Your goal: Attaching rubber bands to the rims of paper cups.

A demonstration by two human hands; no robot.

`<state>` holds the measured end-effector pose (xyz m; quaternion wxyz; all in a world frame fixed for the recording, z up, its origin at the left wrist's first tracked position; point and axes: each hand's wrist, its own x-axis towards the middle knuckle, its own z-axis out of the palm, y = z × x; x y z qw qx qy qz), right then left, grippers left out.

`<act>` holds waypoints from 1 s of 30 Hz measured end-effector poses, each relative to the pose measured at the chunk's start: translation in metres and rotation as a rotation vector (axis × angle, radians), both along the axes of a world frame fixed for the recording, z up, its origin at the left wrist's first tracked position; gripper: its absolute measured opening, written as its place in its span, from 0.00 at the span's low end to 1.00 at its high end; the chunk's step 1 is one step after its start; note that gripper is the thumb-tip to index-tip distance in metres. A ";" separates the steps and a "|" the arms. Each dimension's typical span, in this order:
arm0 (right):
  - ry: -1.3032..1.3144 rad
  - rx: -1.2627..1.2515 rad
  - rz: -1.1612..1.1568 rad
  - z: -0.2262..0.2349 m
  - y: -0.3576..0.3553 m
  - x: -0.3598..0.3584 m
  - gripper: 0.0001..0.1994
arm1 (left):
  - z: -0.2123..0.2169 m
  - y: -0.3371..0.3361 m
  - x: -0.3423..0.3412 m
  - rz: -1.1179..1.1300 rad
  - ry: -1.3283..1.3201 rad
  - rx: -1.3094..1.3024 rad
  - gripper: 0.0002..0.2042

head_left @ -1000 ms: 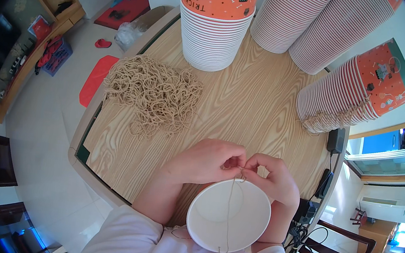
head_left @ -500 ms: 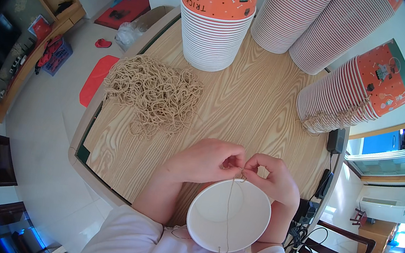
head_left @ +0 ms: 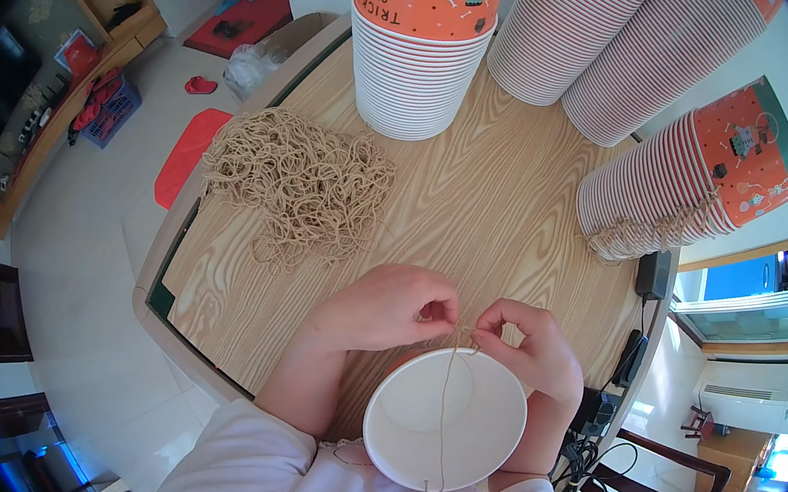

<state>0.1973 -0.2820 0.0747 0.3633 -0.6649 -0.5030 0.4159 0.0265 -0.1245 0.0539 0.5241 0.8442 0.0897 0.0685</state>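
A white-lined paper bucket (head_left: 481, 421) rests against my front at the table's near edge, its mouth tilted toward me. One tan string (head_left: 445, 403) runs across that mouth, from the near rim to the far rim. Just beyond the far rim, my left hand (head_left: 396, 309) pinches one part of the string, thumb against fingers. Close on its right, my right hand (head_left: 529, 344) pinches another part in the same way. A small loop or crossing of string shows between the fingertips; whether it is knotted, I cannot tell.
A tangled heap of tan strings (head_left: 299, 182) lies on the wooden table (head_left: 475, 216) at left. Nested paper buckets (head_left: 408, 82) stand behind it. More stacks (head_left: 569, 33) rise at the back. A leaning stack with strings (head_left: 654, 179) is at right, near a black power adapter (head_left: 653, 274).
My left hand has moved slightly left, away from my right hand, opening a gap with string stretched across it. My right hand and the bucket have stayed in place.
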 end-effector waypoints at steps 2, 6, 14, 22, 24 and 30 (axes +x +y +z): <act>0.000 -0.004 -0.004 0.000 0.000 0.000 0.05 | 0.004 -0.001 0.000 0.021 -0.020 -0.004 0.07; 0.004 -0.022 -0.009 0.001 0.000 0.001 0.05 | 0.007 -0.004 0.002 0.066 0.072 -0.071 0.09; 0.046 -0.047 -0.044 0.006 0.001 -0.001 0.06 | 0.000 -0.014 0.008 0.039 0.059 -0.072 0.10; 0.014 -0.080 -0.114 0.005 0.004 -0.003 0.07 | 0.003 -0.016 0.011 0.083 0.056 -0.032 0.07; 0.025 -0.085 -0.112 0.005 0.005 -0.004 0.07 | 0.002 -0.016 0.010 0.092 0.049 -0.032 0.07; 0.028 -0.003 -0.092 -0.008 0.002 0.004 0.06 | 0.001 -0.015 0.009 0.129 0.035 -0.044 0.07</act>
